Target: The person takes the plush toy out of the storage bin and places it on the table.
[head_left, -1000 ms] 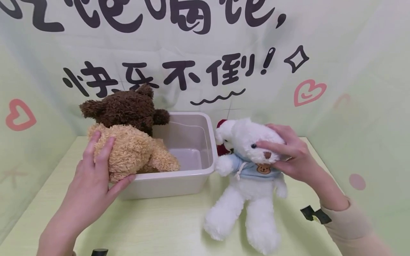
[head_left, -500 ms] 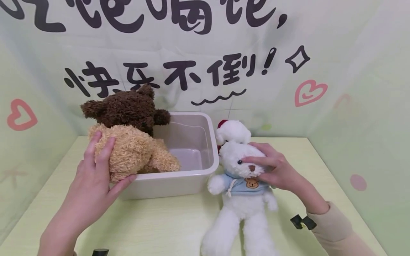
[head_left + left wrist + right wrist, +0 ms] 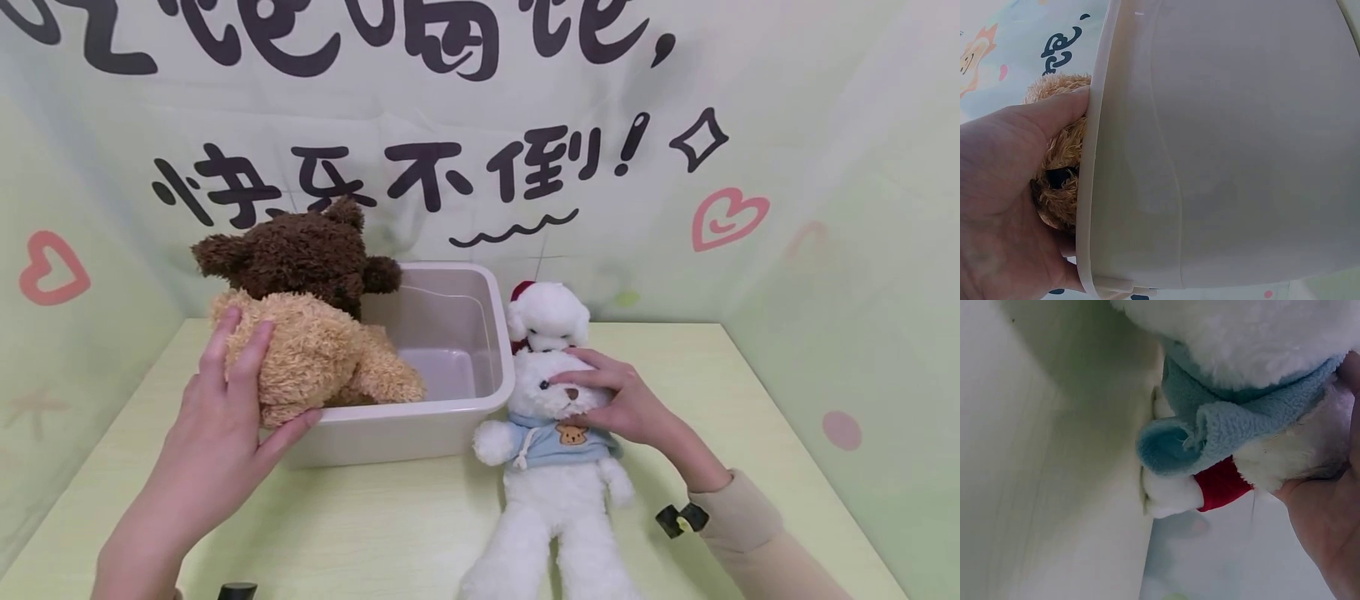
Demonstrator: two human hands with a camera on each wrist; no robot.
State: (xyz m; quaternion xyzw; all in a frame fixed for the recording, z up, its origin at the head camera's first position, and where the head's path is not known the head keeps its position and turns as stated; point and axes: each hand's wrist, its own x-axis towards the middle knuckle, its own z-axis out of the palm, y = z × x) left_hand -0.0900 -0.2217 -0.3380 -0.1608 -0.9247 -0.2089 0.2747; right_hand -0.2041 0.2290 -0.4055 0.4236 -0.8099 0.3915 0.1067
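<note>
My left hand point(image 3: 213, 437) grips a light brown teddy bear point(image 3: 300, 354) by its fuzzy head, which leans over the near left part of a grey plastic bin point(image 3: 420, 435). In the left wrist view, the thumb point(image 3: 1063, 112) lies on the fur right at the bin's rim. My right hand point(image 3: 633, 408) holds a white teddy bear point(image 3: 562, 500) by the side of its head. This bear wears a light blue hoodie point(image 3: 1241, 422) and stands right of the bin, legs toward me. Behind it is a white plush toy point(image 3: 551, 312) with red parts, its lower body hidden.
A dark brown plush bear point(image 3: 300, 254) sits in the back left of the bin, rising above the rim. The pale wooden table point(image 3: 360, 525) extends around the bin. A printed cloth backdrop point(image 3: 600, 217) closes off the back and both sides.
My right hand has moved left and toward me with the white teddy bear, uncovering more of the white plush toy behind. The left hand and the light brown bear have stayed in place.
</note>
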